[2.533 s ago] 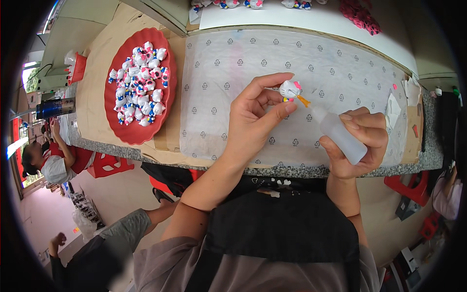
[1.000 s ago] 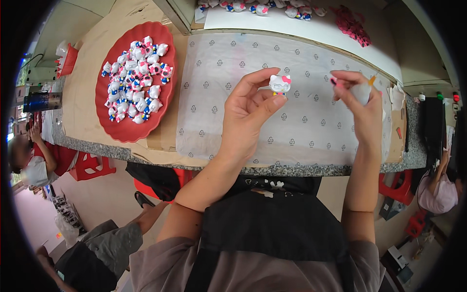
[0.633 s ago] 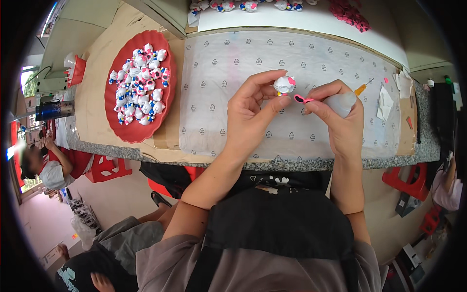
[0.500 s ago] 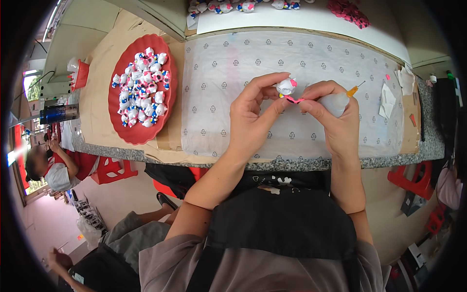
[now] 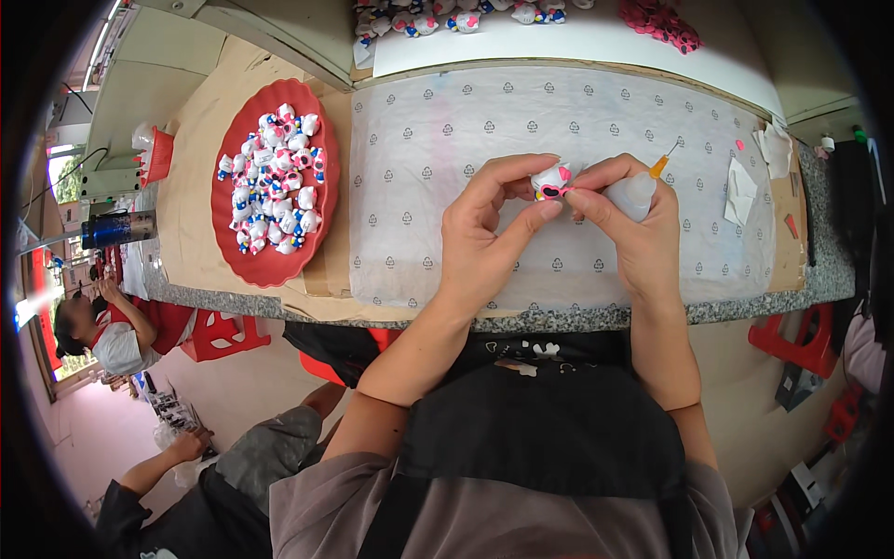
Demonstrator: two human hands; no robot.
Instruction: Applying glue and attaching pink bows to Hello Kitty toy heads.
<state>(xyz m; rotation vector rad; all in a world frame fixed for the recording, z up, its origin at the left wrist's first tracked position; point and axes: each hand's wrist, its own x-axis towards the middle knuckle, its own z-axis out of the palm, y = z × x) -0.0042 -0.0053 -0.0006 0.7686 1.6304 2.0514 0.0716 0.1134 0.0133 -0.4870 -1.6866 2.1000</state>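
Observation:
My left hand (image 5: pixel 477 224) pinches a small white cat figurine (image 5: pixel 544 177) with a pink bow between thumb and fingers. Against the front of the figurine's head lies a small pink piece with dark centres, shaped like glasses (image 5: pixel 551 192). The thumb and forefinger of my right hand (image 5: pixel 643 244) hold the outer end of this piece. Tucked in the same hand is a translucent squeeze bottle (image 5: pixel 633 195) with an orange needle tip pointing up and away. Both hands are above the printed sheet (image 5: pixel 410 140).
On the left, a red scalloped plate (image 5: pixel 223 168) bears many similar figurines. Several figurines (image 5: pixel 463 20) and a pile of pink pieces (image 5: pixel 659 23) occupy the shelf behind. Crumpled white paper (image 5: pixel 741 191) lies at right, near a loose pink piece (image 5: pixel 740 144). Two people sit at left.
The pink glasses piece has gone from below the figurine up against its face, and the figurine has turned. My right hand has shifted slightly left. A person at lower left has moved an arm.

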